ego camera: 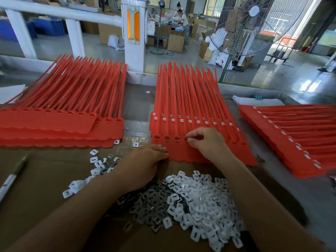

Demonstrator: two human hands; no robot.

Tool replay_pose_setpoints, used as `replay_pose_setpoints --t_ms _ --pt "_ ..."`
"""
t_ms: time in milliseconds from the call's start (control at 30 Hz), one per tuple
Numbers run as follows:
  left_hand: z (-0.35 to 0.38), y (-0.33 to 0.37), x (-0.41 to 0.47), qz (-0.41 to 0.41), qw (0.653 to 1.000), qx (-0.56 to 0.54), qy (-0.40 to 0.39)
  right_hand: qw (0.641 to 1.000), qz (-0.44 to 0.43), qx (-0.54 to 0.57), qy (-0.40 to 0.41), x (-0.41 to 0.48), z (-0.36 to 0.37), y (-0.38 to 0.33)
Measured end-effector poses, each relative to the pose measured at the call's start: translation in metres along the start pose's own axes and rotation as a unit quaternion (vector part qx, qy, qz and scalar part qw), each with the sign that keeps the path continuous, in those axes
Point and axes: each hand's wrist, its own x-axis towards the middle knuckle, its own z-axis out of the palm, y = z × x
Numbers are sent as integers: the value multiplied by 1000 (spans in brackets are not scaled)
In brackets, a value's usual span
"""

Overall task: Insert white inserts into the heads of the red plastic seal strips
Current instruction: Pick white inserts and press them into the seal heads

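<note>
Red strips: three stacks are lying on the bench (45, 179), all with their long tails fanning away from broad flat tags.
Middle stack (190, 106): it is sitting mid-bench, tails pointing at the far edge and tags facing the near edge; its top sheet (161, 150) is sticking out nearest the person.
Heads (167, 138): three on the top sheet are showing dark open slots just left of the right hand; on the sheets underneath, white is showing in each head.
Left stack (63, 110): it is lying toward the left edge, its heads showing open red slots.
Right stack (300, 135): it is lying by the right edge, tails running off to the right, with white showing in its heads.
Inserts (200, 200): a loose white pile is lying by the near edge, just in front of the middle stack, between the forearms; a few are lying scattered to the left of the left hand.
Left hand (145, 162): it is resting palm down, its fingers (161, 151) relaxed and touching the near edge of the top sheet.
Right hand (207, 140): its fingers are curling, thumb and forefinger tips meeting on the fourth head; whether an insert is sitting in that pinch I cannot tell.
Pen (12, 177): it is lying near the left edge.
Fan (254, 24): it is standing on the floor beyond the far edge.
</note>
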Motion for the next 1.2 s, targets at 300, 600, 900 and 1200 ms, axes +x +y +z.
replay_pose_setpoints --t_ms 300,600,900,1200 --pt "-1 -1 1 -23 999 -29 -3 983 -124 48 -126 -36 -17 -30" --pt "-2 0 2 -19 999 -38 -1 936 -226 -124 -240 -52 6 -51" --pt "-2 -1 2 -2 999 -41 -6 947 -207 -131 -209 -55 11 -51" --pt "-2 -2 0 24 999 -39 0 961 -201 -4 -191 -54 8 -52"
